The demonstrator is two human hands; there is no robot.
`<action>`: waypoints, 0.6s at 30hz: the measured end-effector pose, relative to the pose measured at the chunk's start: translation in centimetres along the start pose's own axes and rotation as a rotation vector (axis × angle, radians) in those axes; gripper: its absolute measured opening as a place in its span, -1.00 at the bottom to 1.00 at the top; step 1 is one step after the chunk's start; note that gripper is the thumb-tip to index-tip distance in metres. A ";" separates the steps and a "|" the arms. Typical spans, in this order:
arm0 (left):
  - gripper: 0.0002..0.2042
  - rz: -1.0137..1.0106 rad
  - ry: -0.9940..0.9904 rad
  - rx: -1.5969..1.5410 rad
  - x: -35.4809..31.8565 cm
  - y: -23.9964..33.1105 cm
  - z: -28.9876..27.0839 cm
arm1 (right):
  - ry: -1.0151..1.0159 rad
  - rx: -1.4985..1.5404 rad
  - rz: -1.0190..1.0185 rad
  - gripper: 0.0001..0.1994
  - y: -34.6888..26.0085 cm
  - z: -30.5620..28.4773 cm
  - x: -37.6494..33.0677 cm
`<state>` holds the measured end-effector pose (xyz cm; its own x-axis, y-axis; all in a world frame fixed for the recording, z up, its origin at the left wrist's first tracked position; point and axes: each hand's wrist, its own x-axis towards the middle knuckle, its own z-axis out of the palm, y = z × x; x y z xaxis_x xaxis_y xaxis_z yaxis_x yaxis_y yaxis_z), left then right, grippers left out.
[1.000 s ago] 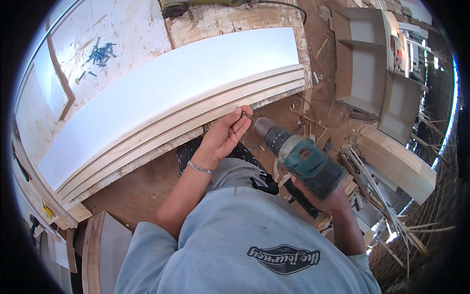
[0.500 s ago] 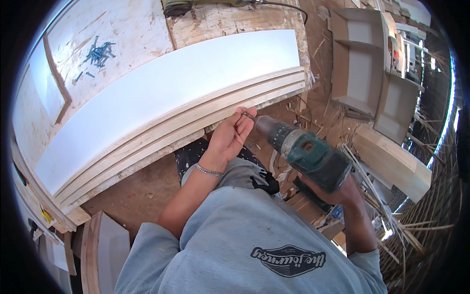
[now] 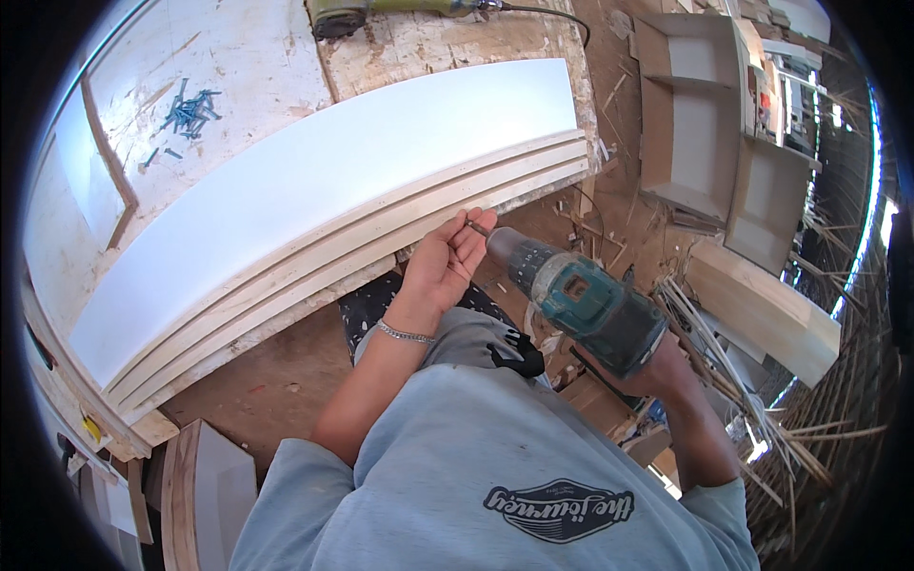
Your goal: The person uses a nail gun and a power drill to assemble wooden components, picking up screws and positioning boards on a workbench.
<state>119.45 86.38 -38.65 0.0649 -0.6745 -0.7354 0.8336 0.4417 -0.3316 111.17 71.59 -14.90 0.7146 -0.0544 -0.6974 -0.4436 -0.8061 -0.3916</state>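
Teal and black, the cordless drill lies nearly level below the bench edge, its dark chuck aimed up-left at the stacked boards; the right hand is wrapped tight round its grip from beneath; the left hand, a chain bracelet at its wrist, pinches a small screw at the bit's tip between thumb and fingertips; the stack has a white face and pale wooden edges; a heap of blue screws lies well apart on the workbench.
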 end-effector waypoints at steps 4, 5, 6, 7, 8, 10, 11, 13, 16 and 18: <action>-0.79 -0.068 -0.274 -0.002 1.4 0.0 -2.7 | 0.030 -0.094 -0.050 -0.67 -0.1 -0.1 0.4; -0.80 0.045 -0.185 0.244 0.4 -0.2 -2.4 | 0.035 -0.089 -0.048 -0.67 -0.1 -0.2 0.6; -0.81 0.154 -0.091 0.493 -1.6 -0.4 -1.7 | 0.015 -0.026 -0.002 -0.67 -0.2 -0.4 0.8; -0.81 0.271 0.008 0.739 -3.7 -0.7 -0.9 | -0.007 0.036 0.038 -0.67 -0.5 -0.6 1.1; -0.78 0.549 0.027 0.857 -5.9 -1.8 0.0 | -0.033 0.097 0.077 -0.66 -0.8 -0.7 1.3; -0.72 1.150 -0.159 1.034 -8.5 -2.7 3.0 | -0.061 0.103 0.058 -0.64 -0.3 -0.8 1.5; -0.67 1.456 -0.377 1.087 -9.4 -2.4 4.8 | -0.038 0.136 0.037 -0.62 -0.2 -0.5 1.4; -0.65 1.548 -0.605 1.178 -11.1 -2.2 9.5 | 0.052 0.223 -0.035 -0.59 -0.2 0.0 1.4; -0.68 1.545 -0.849 1.290 -10.1 -3.5 11.0 | 0.189 0.453 0.026 -0.57 0.5 1.2 1.0; -0.71 1.508 -0.876 1.360 -9.4 -4.0 10.5 | 0.197 0.510 0.035 -0.57 1.4 1.4 1.2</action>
<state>121.29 84.75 -24.19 0.6735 -0.5189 0.5265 -0.3160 0.4418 0.8396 110.62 71.22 -17.08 0.7606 -0.2246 -0.6091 -0.6400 -0.4167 -0.6456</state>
